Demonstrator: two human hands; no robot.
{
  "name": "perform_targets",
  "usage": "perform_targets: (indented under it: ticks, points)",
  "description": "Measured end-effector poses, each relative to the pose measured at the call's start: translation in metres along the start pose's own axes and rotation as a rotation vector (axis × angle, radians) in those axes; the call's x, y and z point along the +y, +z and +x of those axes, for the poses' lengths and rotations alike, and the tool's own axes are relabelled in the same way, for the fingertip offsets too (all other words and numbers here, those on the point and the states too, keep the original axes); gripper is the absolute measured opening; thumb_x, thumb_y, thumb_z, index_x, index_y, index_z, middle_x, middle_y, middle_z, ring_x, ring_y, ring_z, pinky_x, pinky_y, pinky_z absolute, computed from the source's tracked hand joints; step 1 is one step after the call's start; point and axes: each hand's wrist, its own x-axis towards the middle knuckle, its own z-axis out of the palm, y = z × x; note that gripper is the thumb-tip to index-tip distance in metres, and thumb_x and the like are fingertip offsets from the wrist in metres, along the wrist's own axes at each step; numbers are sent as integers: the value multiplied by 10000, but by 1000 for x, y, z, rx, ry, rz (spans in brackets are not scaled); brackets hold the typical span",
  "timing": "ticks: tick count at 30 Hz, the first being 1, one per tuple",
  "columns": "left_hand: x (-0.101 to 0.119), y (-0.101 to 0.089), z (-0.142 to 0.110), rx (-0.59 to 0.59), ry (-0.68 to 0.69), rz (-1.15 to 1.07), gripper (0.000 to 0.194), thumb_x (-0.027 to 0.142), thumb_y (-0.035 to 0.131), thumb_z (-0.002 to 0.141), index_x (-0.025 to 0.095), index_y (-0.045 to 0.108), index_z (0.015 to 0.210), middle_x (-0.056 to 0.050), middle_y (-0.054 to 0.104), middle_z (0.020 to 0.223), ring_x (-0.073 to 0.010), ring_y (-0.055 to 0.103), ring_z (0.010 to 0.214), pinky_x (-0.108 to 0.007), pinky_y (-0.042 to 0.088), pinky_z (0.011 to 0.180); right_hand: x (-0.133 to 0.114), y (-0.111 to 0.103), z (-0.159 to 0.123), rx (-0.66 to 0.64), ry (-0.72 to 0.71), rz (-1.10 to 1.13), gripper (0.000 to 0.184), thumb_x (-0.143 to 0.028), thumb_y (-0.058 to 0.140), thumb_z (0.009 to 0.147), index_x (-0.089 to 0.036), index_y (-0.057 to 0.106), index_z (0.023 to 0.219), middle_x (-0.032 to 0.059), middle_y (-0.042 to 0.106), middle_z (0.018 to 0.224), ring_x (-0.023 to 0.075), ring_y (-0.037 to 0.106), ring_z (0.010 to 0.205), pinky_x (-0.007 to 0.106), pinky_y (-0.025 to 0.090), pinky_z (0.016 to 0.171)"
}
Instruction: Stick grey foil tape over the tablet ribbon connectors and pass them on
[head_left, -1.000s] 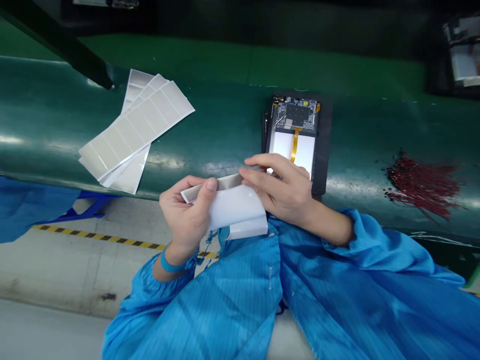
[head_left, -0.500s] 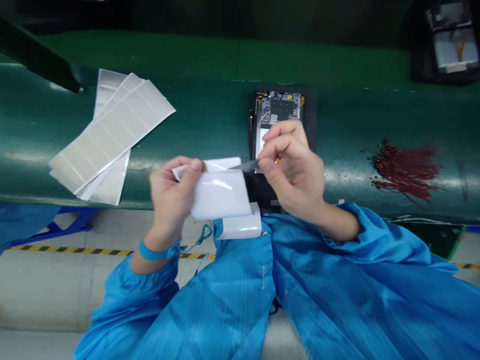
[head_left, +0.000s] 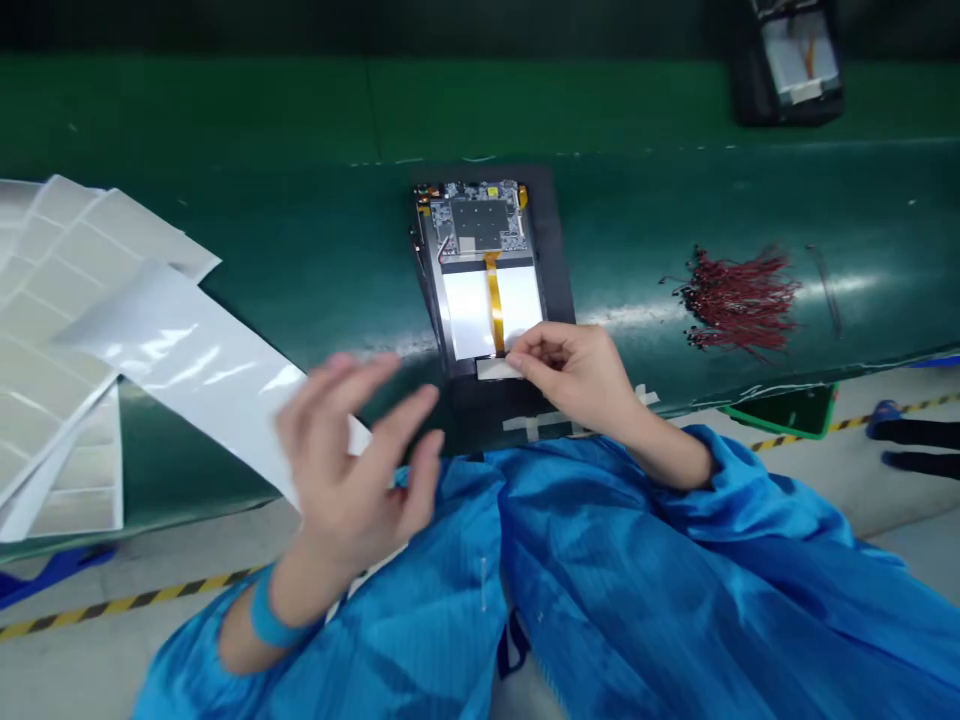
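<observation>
My right hand [head_left: 570,370] is closed in a pinch at the right end of a pale grey sticker [head_left: 495,369], along the lower edge of an opened tablet [head_left: 491,290]. The tablet shows its circuit board, bright silvery battery area and an amber flat cable. Over to the left, my left hand [head_left: 360,460] is open, fingers spread and smeared by motion. Partly behind it, a glossy white sticker sheet [head_left: 195,360] slants over several sheets of silvery stickers [head_left: 67,270].
Dark red thin wires [head_left: 742,300] lie bundled on the green mat [head_left: 300,270], one loose wire [head_left: 825,290] beside them. Tape pieces [head_left: 536,425] stick near the front edge. Another opened tablet [head_left: 799,60] sits far right. A person's legs [head_left: 919,445] show at right.
The right hand peeled a sticker off the sheet and brought it down to the tablet's lower edge. My left hand let go of the sheet, which now lies at left. The view shifted right.
</observation>
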Motion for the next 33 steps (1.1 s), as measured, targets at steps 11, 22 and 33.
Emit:
perform_targets:
  ticks: [11,22,33]
  points:
    - [6,46,10,-86,235,174,473,146,741,854,164,713,1325,-215,579,1481,-417,489,1419,-572,466,1142,-8,5,9,-52,14,-72,134,-256,698,904,-172,735,806,-5,724,711,105,590,623,258,444,643]
    - [2,57,13,-145,236,207,508,184,741,873,164,695,1379,-220,566,1514,-431,465,1419,-602,427,1149,-11,8,11,-45,-11,-149,125,-206,671,890,-167,718,780,-25,695,673,85,567,581,250,442,640]
    - [1,59,11,-135,233,210,507,178,748,863,142,700,1366,-239,589,1499,-436,494,1396,-599,428,1127,-13,17,8,-33,-97,-470,113,-150,608,908,-188,642,807,-24,654,676,105,558,598,257,389,647]
